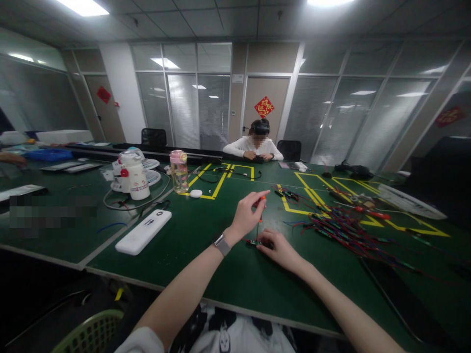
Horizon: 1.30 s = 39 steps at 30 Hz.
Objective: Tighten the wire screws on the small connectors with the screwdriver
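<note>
My left hand [247, 214], with a watch on its wrist, grips a thin screwdriver [258, 229] near its orange top. The screwdriver stands almost upright, its shaft reaching down to a small circuit board [252, 242] with wires on the green table. Low beside it, my right hand [276, 248] has its fingers curled and closed at the board's right end, seeming to hold it down. Its fingertips partly cover the board. To the right lies a tangled pile of red, blue and black wires [342, 226] with small boards among them.
A white power bank [144, 232] lies left of my arms. Beyond are a white kettle-like bottle [135, 176], a pink-lidded bottle [179, 171] and a white case [196, 193]. Yellow tape [220, 184] marks the table. A dark flat panel [401, 299] lies right. A person [253, 147] sits opposite.
</note>
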{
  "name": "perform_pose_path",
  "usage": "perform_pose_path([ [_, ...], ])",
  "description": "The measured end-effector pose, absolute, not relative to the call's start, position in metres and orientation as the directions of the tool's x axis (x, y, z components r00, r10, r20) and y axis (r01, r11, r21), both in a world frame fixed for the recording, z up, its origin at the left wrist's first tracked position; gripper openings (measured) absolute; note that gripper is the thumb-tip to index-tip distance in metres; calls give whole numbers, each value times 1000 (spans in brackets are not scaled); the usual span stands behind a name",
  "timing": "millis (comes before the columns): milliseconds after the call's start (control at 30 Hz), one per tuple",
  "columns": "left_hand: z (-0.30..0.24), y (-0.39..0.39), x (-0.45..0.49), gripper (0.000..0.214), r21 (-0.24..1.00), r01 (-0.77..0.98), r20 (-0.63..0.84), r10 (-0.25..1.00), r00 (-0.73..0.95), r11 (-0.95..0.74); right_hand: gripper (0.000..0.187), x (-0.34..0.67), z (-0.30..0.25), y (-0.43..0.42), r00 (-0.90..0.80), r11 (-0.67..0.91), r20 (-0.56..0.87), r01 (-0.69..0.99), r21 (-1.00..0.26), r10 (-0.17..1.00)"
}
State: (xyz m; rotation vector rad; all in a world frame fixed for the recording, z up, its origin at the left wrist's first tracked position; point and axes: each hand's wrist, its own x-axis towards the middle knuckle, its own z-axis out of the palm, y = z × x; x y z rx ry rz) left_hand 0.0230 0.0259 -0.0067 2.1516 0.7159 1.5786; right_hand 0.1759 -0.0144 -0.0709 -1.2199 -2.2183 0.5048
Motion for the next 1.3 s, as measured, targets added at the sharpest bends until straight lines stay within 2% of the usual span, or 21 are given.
perform_pose_path([
  [200, -6, 23, 20, 20, 512, 284, 805, 568, 170, -811, 7, 176, -71, -15, -433, 517, 288, 644, -564, 854],
  [467, -7, 15, 27, 32, 477, 173, 819, 508, 268, -861, 5, 177, -73, -13, -439, 536, 311, 630, -562, 843],
  [667, -7, 17, 25, 20, 384, 345, 853, 472, 222, -856, 5, 177, -72, -14, -436, 537, 318, 622, -570, 842],
  [767, -6, 19, 21, 20, 389, 354, 850, 480, 218, -850, 6, 177, -71, -14, -431, 532, 315, 630, -565, 846],
  [900, -2, 20, 19, 30, 400, 288, 831, 477, 287, -870, 6, 176, -69, -15, -425, 523, 308, 644, -558, 851],
  [1000, 2, 20, 17, 29, 431, 244, 811, 491, 317, -869, 7, 176, -68, -15, -422, 518, 302, 644, -563, 854],
  [1167, 2, 21, 14, 17, 442, 304, 831, 513, 215, -844, 9, 176, -67, -15, -412, 508, 299, 651, -564, 861],
  [1300, 1, 19, 11, 21, 406, 312, 844, 484, 232, -859, 9, 176, -68, -16, -412, 512, 306, 651, -560, 858],
])
